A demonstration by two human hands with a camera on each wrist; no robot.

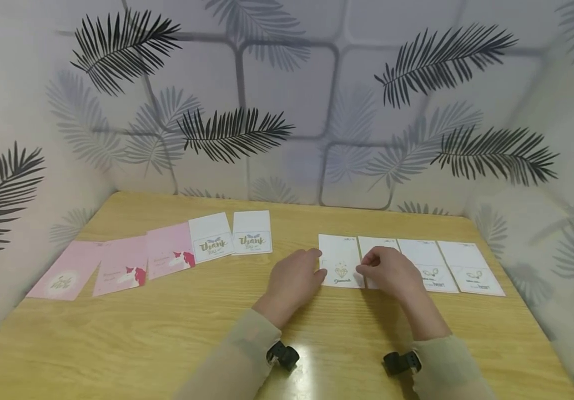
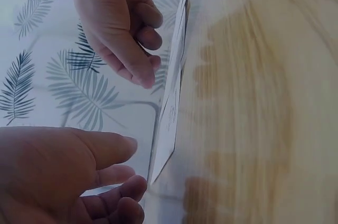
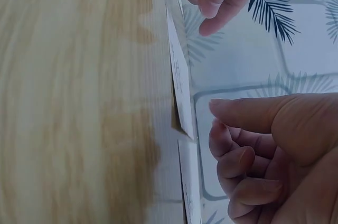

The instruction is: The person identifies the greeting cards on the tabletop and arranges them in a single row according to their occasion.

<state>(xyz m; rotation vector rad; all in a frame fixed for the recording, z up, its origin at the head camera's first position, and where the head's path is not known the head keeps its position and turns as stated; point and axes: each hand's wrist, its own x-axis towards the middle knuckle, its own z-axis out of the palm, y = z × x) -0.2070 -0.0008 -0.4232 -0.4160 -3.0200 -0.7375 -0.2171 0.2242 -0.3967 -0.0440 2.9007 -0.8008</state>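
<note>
A white greeting card (image 1: pixel 334 253) with a gold diamond print lies flat on the table, between my two hands. My left hand (image 1: pixel 292 278) is at its left edge, thumb and fingers apart. Over its right side hovers my right hand (image 1: pixel 392 275), fingers loosely curled and thumb tip close to the index finger. That hand partly covers a second white card (image 1: pixel 372 244). In the right wrist view, nothing shows between the right thumb (image 3: pixel 237 113) and fingers. The left wrist view has the left thumb (image 2: pixel 111 147) beside the card's near end (image 2: pixel 168 139), a gap between them.
Right of my hands lie two white cards with gold prints, one (image 1: pixel 422 255) beside the other (image 1: pixel 467 258). At the left are two white "Thank You" cards (image 1: pixel 252 222) and three pink cards (image 1: pixel 167 239), some overlapping. The wooden table (image 1: pixel 142 344) meets a leaf-patterned wall behind.
</note>
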